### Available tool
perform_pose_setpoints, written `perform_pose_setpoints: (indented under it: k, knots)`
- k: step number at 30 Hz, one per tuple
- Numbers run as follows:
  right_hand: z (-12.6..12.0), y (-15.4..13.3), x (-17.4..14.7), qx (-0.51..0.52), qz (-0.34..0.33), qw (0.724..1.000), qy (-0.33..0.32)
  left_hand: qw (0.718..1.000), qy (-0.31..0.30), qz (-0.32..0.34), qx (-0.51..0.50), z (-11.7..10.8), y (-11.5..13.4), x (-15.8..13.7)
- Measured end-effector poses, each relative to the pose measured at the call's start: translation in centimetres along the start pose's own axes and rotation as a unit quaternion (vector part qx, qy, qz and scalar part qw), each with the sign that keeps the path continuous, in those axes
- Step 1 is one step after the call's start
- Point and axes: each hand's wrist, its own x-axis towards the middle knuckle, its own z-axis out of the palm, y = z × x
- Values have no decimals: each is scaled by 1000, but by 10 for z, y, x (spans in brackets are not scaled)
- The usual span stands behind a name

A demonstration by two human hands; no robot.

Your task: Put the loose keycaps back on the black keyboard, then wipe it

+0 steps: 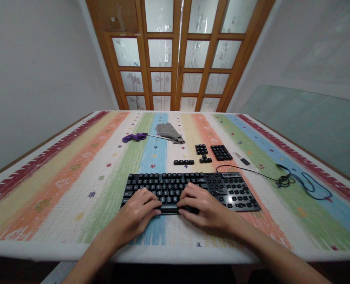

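Note:
A black keyboard (163, 176) lies flat near the table's front edge. Keycaps cover its main letter area, while its right side shows bare key sockets (236, 193). My left hand (141, 207) rests over the lower left keys, with index finger and thumb closed at the space bar (169, 207). From the other side, my right hand (203, 205) has its curled fingers and thumb at the same bar. Both thumbs are by the keyboard's front edge. Whether the bar is fully seated cannot be made out, as my fingers cover its ends.
Behind the keyboard sit loose keycap groups: a row (183, 162), a small block (201, 149), arrow keys (205, 159) and a number pad block (221, 152). A wire key puller (245, 161), coiled cable (285, 180), grey cloth (169, 131) and purple cloth (135, 137) lie on the striped tablecloth (59, 201).

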Motion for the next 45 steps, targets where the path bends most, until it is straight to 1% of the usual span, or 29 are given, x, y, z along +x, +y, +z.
perform_pose_setpoints:
  k: [12,18,26,33,36,45]
  knots:
    - [1,-2,0,-9,-1,1000,-13,1000,-11,1,-10,-4,-1,-1]
    - [3,-2,0,-9,-7,1000,-6,1000,-15,-1,-14,-8,-1,-2]
    - [1,-2,2,-10,-9,1000,10,1000,0,1,-11,-2,-2,-2]
    - [1,-3,2,-12,-9,1000,9,1000,4,-4,-7,1,-3,-3]
    - [1,-3,1,-12,-7,1000,9,1000,9,-2,0,-1,-3,-3]
    - [3,-1,0,-17,-9,1000,5,1000,-5,-14,11,-11,-5,-8]
